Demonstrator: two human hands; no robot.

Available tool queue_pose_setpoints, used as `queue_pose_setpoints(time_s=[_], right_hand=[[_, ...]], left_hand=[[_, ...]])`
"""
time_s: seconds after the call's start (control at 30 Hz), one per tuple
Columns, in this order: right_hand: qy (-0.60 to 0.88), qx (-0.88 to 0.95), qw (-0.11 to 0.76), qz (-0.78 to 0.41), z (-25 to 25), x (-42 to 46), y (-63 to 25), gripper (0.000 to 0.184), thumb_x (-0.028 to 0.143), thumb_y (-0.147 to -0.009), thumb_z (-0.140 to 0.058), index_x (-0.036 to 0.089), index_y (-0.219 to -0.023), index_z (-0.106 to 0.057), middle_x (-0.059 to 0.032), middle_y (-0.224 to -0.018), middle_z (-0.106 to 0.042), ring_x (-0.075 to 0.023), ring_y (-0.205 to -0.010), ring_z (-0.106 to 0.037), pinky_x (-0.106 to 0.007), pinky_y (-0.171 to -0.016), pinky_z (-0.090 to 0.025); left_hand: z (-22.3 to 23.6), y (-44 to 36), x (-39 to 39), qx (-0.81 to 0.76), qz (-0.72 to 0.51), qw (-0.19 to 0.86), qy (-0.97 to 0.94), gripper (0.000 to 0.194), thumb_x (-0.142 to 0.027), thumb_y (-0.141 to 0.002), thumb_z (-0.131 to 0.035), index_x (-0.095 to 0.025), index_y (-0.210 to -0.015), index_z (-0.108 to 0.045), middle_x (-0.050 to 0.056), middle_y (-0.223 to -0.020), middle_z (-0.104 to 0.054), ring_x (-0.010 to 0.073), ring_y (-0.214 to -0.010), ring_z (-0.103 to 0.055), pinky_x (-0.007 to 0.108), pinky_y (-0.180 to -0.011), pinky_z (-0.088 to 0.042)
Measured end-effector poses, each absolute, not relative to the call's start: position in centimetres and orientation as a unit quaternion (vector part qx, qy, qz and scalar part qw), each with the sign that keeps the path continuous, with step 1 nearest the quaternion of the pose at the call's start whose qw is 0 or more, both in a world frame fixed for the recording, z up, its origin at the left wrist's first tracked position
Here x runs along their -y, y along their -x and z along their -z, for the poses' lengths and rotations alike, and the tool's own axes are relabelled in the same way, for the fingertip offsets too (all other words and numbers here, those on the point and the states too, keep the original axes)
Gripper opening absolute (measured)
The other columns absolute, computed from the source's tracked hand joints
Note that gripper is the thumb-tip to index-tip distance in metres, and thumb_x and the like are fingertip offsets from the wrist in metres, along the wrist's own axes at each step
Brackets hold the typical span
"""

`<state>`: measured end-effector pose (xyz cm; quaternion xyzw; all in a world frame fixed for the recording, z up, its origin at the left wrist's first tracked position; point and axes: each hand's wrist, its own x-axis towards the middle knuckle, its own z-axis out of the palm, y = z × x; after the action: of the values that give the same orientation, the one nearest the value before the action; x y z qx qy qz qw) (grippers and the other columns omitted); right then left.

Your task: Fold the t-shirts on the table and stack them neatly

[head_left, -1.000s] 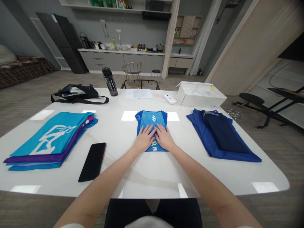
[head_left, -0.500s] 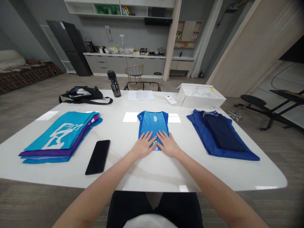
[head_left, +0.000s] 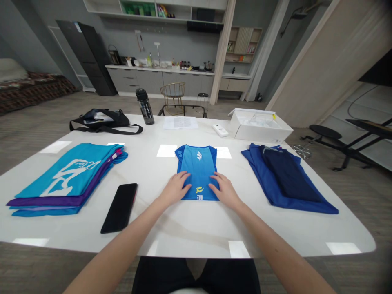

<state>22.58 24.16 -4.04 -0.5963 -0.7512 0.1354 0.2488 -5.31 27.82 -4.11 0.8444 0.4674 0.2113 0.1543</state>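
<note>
A folded blue T-shirt (head_left: pixel 198 167) lies flat on the white table in front of me, with a white mark near its collar and a yellow and white print at the near end. My left hand (head_left: pixel 176 187) rests at its left edge, fingertips on the cloth. At the opposite edge lies my right hand (head_left: pixel 225 188), its fingers also touching the shirt. Both hands have their fingers apart and grip nothing. To the left is a stack of folded shirts (head_left: pixel 61 171), turquoise on top with purple below. Dark blue folded clothes (head_left: pixel 288 179) lie on the right.
A black phone (head_left: pixel 119 208) lies near my left forearm. Farther back on the table (head_left: pixel 196 232) are a black waist bag (head_left: pixel 105 121), a dark bottle (head_left: pixel 145 107), printed paper (head_left: pixel 180 122), a white remote-like device (head_left: pixel 219 130) and an open white box (head_left: pixel 260 125).
My hands have moved apart, from flat on the shirt's lower middle to its left and right edges. The print at the near end is now uncovered. My view has shifted slightly.
</note>
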Motion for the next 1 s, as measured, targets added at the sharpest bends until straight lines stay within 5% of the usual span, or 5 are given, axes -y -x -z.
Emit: queue_pose_setpoints(time_s=[0.33, 0.53, 0.77, 0.87, 1.0], right_hand=[[0.75, 0.607, 0.25, -0.079, 4.2, -36.3, -22.8, 0.07, 0.06, -0.095, -0.051, 0.013, -0.148, -0.047, -0.0172, -0.144, -0.057, -0.0329, -0.135, -0.048, -0.046, -0.112, -0.033], [0.784, 0.571, 0.225, -0.092, 3.9, -40.6, -23.0, 0.087, 0.074, -0.088, -0.053, 0.013, -0.15, -0.044, -0.0203, -0.149, -0.051, -0.0355, -0.139, -0.041, -0.051, -0.11, -0.033], [0.802, 0.548, 0.226, -0.079, 3.9, -42.0, -23.0, 0.07, 0.075, -0.081, -0.059, 0.017, -0.12, -0.068, -0.0185, -0.135, -0.059, -0.0345, -0.128, -0.049, -0.05, -0.105, -0.036], [0.798, 0.553, 0.217, -0.102, 3.8, -42.2, -22.9, 0.055, 0.068, -0.078, -0.068, 0.02, -0.103, -0.073, -0.0149, -0.13, -0.063, -0.0335, -0.128, -0.049, -0.047, -0.103, -0.037], [0.743, 0.573, 0.288, -0.192, 4.1, -42.4, -22.2, 0.036, 0.05, -0.08, -0.07, 0.022, -0.103, -0.072, -0.0076, -0.109, -0.073, -0.0287, -0.113, -0.062, -0.043, -0.1, -0.041]], left_hand=[[5.3, 4.0, -40.4, -0.637, -0.264, 0.136, -0.712, 0.073, -0.047, -0.095, -0.052, -0.009, -0.154, -0.032, 0.024, -0.155, -0.044, 0.0354, -0.144, -0.04, 0.052, -0.12, -0.025], [3.5, 2.9, -44.3, -0.706, -0.163, 0.11, -0.68, 0.085, -0.063, -0.081, -0.065, -0.011, -0.145, -0.046, 0.028, -0.143, -0.054, 0.044, -0.136, -0.045, 0.06, -0.111, -0.03], [2.4, 2.8, -47.7, -0.747, -0.118, 0.231, -0.612, 0.06, -0.058, -0.065, -0.079, -0.023, -0.111, -0.067, 0.018, -0.124, -0.07, 0.0441, -0.127, -0.055, 0.058, -0.106, -0.033], [2.6, 2.8, -47.6, -0.718, -0.208, 0.294, -0.596, 0.044, -0.045, -0.057, -0.082, -0.022, -0.093, -0.069, 0.015, -0.113, -0.074, 0.044, -0.123, -0.057, 0.057, -0.104, -0.035], [2.5, 2.2, -46.2, -0.624, -0.329, 0.38, -0.599, 0.025, -0.034, -0.061, -0.073, -0.021, -0.081, -0.067, 0.007, -0.091, -0.074, 0.0325, -0.102, -0.066, 0.041, -0.09, -0.048]])
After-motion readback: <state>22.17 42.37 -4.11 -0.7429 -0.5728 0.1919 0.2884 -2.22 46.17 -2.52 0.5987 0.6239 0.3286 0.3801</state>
